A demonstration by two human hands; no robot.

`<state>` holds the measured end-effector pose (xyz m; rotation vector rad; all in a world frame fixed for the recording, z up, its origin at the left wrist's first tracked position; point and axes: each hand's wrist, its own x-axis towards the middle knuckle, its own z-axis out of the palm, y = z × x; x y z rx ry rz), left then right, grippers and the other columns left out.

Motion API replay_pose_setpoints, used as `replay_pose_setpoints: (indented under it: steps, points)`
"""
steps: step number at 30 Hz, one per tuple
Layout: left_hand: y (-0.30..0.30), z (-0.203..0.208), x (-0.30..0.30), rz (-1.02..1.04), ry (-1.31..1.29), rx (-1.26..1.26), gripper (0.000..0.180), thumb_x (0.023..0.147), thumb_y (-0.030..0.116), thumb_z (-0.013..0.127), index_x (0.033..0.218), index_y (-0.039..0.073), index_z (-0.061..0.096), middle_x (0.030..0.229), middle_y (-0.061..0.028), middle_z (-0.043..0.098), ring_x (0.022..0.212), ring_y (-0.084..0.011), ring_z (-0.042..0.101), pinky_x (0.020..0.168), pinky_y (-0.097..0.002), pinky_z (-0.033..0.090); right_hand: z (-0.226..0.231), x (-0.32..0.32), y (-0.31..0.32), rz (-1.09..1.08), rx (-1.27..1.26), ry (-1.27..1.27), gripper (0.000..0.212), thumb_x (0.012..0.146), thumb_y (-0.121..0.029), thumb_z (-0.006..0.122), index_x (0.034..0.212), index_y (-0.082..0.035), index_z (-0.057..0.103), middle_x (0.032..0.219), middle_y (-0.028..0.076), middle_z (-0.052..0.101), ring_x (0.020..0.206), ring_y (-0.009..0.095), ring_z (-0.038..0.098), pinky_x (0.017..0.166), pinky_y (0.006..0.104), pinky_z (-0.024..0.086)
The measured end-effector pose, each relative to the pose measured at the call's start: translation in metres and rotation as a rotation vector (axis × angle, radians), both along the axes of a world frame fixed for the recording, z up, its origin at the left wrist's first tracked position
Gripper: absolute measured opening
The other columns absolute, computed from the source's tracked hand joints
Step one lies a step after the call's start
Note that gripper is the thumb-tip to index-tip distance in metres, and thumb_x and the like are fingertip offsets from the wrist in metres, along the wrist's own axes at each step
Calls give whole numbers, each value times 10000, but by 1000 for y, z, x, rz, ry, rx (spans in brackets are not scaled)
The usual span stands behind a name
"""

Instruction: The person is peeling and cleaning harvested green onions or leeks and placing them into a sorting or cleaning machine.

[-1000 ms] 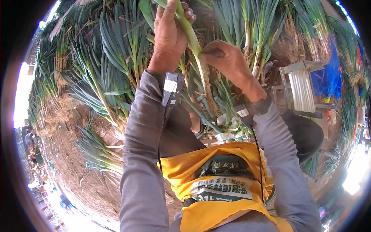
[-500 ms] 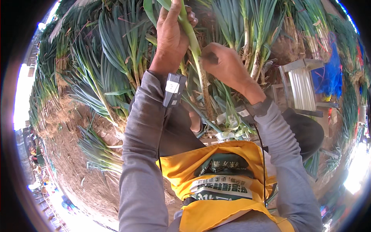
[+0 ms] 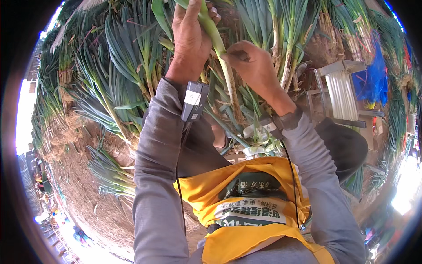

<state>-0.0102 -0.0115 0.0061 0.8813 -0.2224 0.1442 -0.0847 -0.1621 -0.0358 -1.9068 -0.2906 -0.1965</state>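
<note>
Leek bunches (image 3: 125, 48) lean toward the far edge of the dirt floor (image 3: 83, 198); before them slants one leek (image 3: 228, 77), root end down. The left hand (image 3: 189, 39) curls its fingers round the upper stalk; the right hand's (image 3: 256, 66) fingers pinch its side, apparently peeling. The next pull calls for a steady left grip.

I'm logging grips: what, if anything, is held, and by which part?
A leek, by its green stalk, in the left hand; the right hand is at its middle, grip unclear.
</note>
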Motion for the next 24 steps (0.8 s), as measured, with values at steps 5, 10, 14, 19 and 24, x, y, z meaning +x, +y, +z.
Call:
replay_pose_setpoints:
  steps: [5,10,14,19,24]
  points:
    - [-2,1,-2,16,99,-116,263,1051,262,579,1226,76,518,915,-40,517,762,-160,567,657,-339,523,11,6,-4,109,-112,76,212,898,-165,763,993,15,706,837,70,711,755,99,640,684,261,516]
    - [13,2,7,-64,127,-159,263,1046,255,588,1236,84,524,920,-37,518,771,-162,565,666,-330,522,10,-7,-6,108,-136,-106,187,918,-146,735,1016,5,683,866,48,707,742,75,613,665,250,501]
    - [28,-1,11,-151,61,-233,367,1036,321,606,1262,42,532,908,-23,511,754,-132,535,660,-287,493,18,-27,-13,6,123,24,109,972,-121,668,1028,-31,639,931,47,710,723,47,601,617,219,467]
    - [42,-1,20,-179,38,-251,388,1017,376,635,1158,25,547,874,-21,515,720,-111,504,634,-279,467,16,-35,-35,236,503,236,85,983,-106,634,990,-29,596,892,84,724,767,142,734,600,229,562]
    - [50,6,17,-111,14,-208,344,1013,376,642,1092,62,528,859,-20,515,695,-116,506,619,-289,466,-83,-70,-82,276,-172,422,220,943,-217,673,934,-5,613,795,131,694,728,227,715,646,364,555]
